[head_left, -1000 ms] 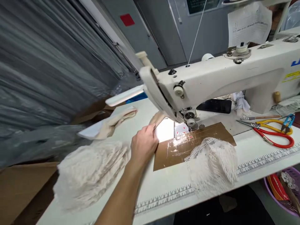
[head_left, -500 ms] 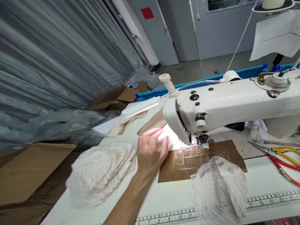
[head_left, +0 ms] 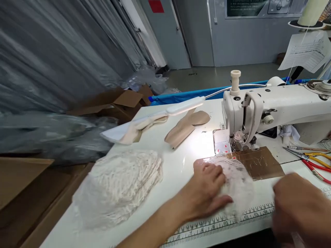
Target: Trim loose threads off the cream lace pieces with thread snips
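Observation:
My left hand (head_left: 210, 187) lies on a white lace piece (head_left: 240, 187), fingers pressed down on it and thumb held apart. Under the lace, a brown sheet (head_left: 266, 163) covers part of the table in front of the sewing machine (head_left: 281, 106). At the lower right is my right hand (head_left: 297, 206), blurred and closed like a fist. Something whitish shows below it, too smeared to name. A stack of cream lace pieces (head_left: 124, 182) sits left of my left hand. Beyond that hand lie beige fabric pieces (head_left: 181, 129), touched by neither hand.
Scissors with yellow handles (head_left: 314, 158) and a red-handled tool (head_left: 314, 170) lie at the right. A white lamp (head_left: 184, 105) reaches over the table's back left. A ruler strip (head_left: 224, 222) runs along the front edge. Cardboard boxes (head_left: 126, 100) stand beyond the left edge.
My left hand has moved right, from beside the needle area onto the lace. My right hand has come into view. The view has shifted, so the machine appears farther right.

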